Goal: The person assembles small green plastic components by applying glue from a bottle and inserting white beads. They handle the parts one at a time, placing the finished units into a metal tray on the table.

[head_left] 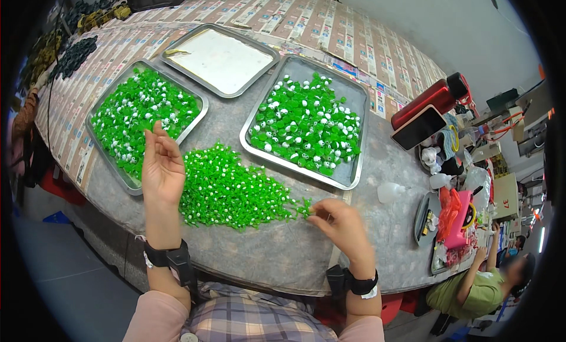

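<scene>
A heap of small green pieces with white dots (230,189) lies loose on the grey table covering. My left hand (164,171) is raised at the heap's left end, beside the left metal tray (199,119). Its fingers are half curled and apart, and I see nothing in them. At the heap's thin right tip, my right hand (345,227) pinches thumb and forefinger together on a small green piece (306,207). Green round pieces and white, eye-like beads (306,121) fill much of the right metal tray (358,165). The left tray holds a similar mix.
Behind stands a tray with a white bottom (227,62). To the right are a red flask (421,103), a phone (420,127), small white bottles (390,192), a dark tray (425,219) and a pink holder (458,221). A person in green (474,292) sits at the right.
</scene>
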`<move>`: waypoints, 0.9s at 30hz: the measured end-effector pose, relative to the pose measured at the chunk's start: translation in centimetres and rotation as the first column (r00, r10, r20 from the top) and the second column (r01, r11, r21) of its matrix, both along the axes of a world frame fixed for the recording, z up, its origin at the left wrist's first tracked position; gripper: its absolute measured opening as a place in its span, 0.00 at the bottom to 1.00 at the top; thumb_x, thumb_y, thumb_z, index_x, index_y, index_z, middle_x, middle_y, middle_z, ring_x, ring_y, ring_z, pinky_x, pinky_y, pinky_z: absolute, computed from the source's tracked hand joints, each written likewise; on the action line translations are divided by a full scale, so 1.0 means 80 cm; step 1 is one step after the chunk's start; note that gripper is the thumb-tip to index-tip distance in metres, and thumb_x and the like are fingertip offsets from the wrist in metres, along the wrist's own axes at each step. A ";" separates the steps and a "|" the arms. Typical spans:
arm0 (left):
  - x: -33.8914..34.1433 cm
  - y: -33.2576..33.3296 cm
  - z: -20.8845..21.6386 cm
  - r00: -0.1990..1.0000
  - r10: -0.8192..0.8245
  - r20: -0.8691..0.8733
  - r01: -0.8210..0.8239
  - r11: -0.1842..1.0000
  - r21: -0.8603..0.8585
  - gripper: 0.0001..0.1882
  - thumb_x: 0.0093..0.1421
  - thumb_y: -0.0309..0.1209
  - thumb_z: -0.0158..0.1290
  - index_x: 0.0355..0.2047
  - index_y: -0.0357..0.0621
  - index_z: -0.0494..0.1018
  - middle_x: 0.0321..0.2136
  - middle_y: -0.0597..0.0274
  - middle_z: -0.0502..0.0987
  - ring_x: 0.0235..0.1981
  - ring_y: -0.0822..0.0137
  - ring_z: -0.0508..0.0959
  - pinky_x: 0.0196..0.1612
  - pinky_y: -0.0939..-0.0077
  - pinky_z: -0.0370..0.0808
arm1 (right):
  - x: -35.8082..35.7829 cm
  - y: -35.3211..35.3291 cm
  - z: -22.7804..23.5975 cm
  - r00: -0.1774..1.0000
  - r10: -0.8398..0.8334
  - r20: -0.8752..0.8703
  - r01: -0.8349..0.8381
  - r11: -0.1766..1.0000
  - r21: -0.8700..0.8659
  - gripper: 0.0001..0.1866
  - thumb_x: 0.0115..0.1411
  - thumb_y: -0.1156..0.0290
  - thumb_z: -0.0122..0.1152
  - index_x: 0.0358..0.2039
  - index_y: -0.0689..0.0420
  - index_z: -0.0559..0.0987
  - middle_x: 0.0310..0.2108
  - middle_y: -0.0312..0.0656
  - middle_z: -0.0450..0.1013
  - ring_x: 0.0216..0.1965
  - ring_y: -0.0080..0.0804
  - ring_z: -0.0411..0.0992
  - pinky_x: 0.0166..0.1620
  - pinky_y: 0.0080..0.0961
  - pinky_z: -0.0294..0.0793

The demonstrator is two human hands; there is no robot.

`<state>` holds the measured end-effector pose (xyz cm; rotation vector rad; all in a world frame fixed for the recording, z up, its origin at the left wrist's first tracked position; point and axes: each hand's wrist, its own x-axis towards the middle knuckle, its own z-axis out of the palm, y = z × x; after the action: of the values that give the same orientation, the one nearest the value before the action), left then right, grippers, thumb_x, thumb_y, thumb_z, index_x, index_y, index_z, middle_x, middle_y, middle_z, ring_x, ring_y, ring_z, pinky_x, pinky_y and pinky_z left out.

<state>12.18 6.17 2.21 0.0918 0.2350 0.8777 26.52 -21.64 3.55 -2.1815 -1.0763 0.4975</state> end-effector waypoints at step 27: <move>0.048 -0.164 -0.014 0.598 -0.526 -0.605 0.792 0.502 0.347 0.09 0.54 0.27 0.48 0.35 0.36 0.70 0.28 0.63 0.73 0.29 0.75 0.73 0.35 0.81 0.72 | 0.072 -0.084 -0.005 0.591 -0.805 -0.047 0.579 0.383 0.720 0.11 0.49 0.74 0.56 0.34 0.60 0.70 0.32 0.38 0.66 0.32 0.23 0.64 0.35 0.16 0.63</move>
<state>15.99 -6.96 1.09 0.9369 0.2943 0.0589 32.26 -28.37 3.19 -1.7927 -0.2376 -0.6103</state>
